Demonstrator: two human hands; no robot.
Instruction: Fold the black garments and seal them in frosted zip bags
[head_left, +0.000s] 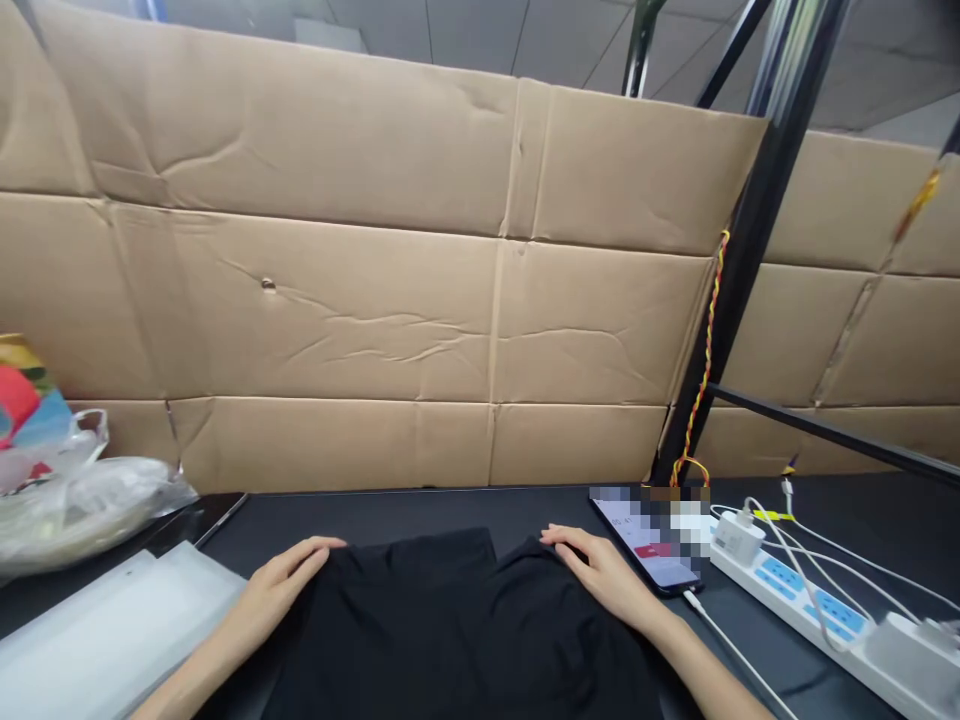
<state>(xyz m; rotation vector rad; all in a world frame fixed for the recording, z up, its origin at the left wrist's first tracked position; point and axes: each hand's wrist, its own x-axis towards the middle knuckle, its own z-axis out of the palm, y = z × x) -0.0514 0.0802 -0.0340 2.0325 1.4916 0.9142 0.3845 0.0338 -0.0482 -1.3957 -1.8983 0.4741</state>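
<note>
A black garment (450, 630) lies spread on the dark table in front of me; its lower part runs out of view, so I cannot tell its exact kind. My left hand (289, 570) pinches its upper left corner, thumb and fingers closed on the cloth. At the upper right corner, my right hand (592, 565) holds the fabric between thumb and fingers. Between the two hands the far edge is uneven, with a raised flap in the middle and folds on the right side.
Milky plastic bags (112, 620) lie at the left, below a clear bag (90, 510) of items. To the right are a phone (645, 540) on a cable and a white power strip (795, 590) with chargers. Cardboard (337, 300) walls the back beside a black metal post (742, 270).
</note>
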